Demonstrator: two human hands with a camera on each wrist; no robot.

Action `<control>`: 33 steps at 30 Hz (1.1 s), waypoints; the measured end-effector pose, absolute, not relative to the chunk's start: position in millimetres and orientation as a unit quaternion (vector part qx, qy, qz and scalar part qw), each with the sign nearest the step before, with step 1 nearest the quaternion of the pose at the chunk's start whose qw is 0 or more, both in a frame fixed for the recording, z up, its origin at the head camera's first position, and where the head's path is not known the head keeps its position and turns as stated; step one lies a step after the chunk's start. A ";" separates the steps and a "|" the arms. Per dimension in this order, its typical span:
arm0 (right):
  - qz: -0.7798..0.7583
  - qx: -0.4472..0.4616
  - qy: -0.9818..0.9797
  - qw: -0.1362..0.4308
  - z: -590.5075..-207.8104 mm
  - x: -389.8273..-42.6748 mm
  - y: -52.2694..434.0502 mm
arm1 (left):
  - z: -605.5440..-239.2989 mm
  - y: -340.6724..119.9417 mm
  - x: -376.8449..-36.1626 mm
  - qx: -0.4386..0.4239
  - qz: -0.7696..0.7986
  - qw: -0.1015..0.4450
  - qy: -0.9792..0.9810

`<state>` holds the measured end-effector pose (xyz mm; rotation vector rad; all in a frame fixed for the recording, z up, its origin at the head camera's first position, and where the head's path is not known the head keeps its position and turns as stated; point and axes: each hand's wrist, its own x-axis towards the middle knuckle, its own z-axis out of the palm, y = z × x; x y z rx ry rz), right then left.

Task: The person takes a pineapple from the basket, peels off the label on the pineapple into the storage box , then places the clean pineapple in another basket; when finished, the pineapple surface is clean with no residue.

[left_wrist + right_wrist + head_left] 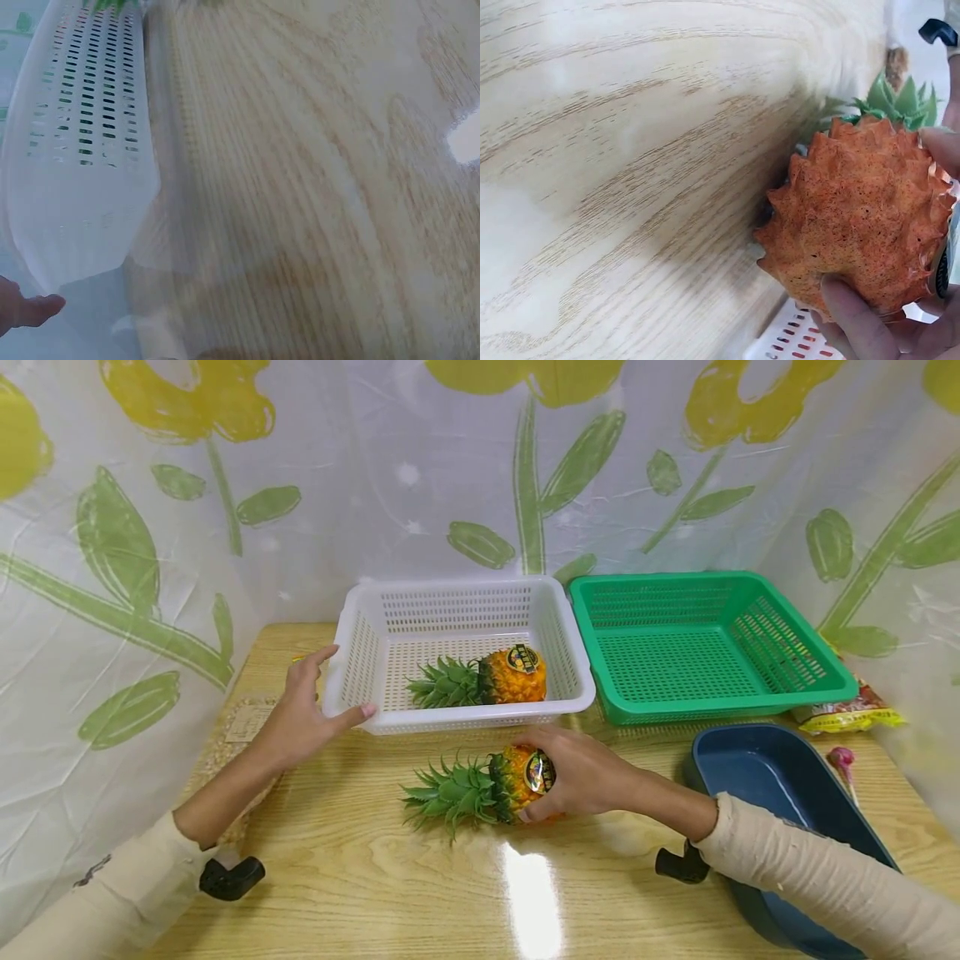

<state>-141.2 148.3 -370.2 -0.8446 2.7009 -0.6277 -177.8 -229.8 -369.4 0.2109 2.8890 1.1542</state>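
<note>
My right hand (573, 774) grips a small orange pineapple (517, 777) by its body on the wooden table (360, 868); its green crown points left. The right wrist view shows that pineapple (855, 217) close up, with my fingers (855, 319) curled round it. A second pineapple (510, 677) lies on its side inside the white basket (352, 643). My left hand (307, 710) rests against the basket's front left corner, fingers fairly straight and thumb along the rim. In the left wrist view the white basket (75, 150) fills the left side, with a fingertip (34, 309) below it.
An empty green basket (705, 643) stands right of the white one. A dark blue tub (757, 777) sits at the front right under my right forearm. Snack packets (855, 710) and a pink lollipop (842, 760) lie at the far right. A patterned plastic curtain (465, 468) surrounds the table.
</note>
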 end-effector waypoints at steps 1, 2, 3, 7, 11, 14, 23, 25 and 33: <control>-0.215 -0.288 0.925 0.122 -370.1 -141.1 148.4 | -368.1 -229.6 -177.1 0.070 0.376 0.006 0.924; -0.215 -0.288 0.925 0.122 -370.0 -141.0 148.6 | -366.9 -229.3 -176.6 0.075 0.384 -0.002 0.920; -0.216 -0.287 0.925 0.122 -369.9 -141.0 148.7 | -365.7 -228.7 -175.8 0.081 0.395 -0.013 0.915; -0.218 -0.285 0.925 0.122 -370.0 -140.8 148.8 | -360.3 -224.0 -171.4 0.120 0.442 -0.057 0.887; -0.218 -0.283 0.926 0.124 -369.2 -140.6 148.8 | -353.7 -213.9 -161.8 0.167 0.473 -0.086 0.861; -0.217 -0.281 0.926 0.126 -369.2 -140.6 148.7 | -351.0 -203.2 -152.4 0.205 0.480 -0.088 0.849; -0.218 -0.282 0.926 0.126 -370.8 -140.4 148.0 | -351.0 -174.1 -124.3 0.321 0.497 -0.066 0.804; -0.220 -0.284 0.925 0.125 -371.0 -140.2 148.2 | -351.6 -168.8 -119.3 0.333 0.497 -0.049 0.800; -0.217 -0.294 0.923 0.121 -370.9 -139.8 147.9 | -360.5 -152.2 -105.5 0.332 0.433 0.029 0.838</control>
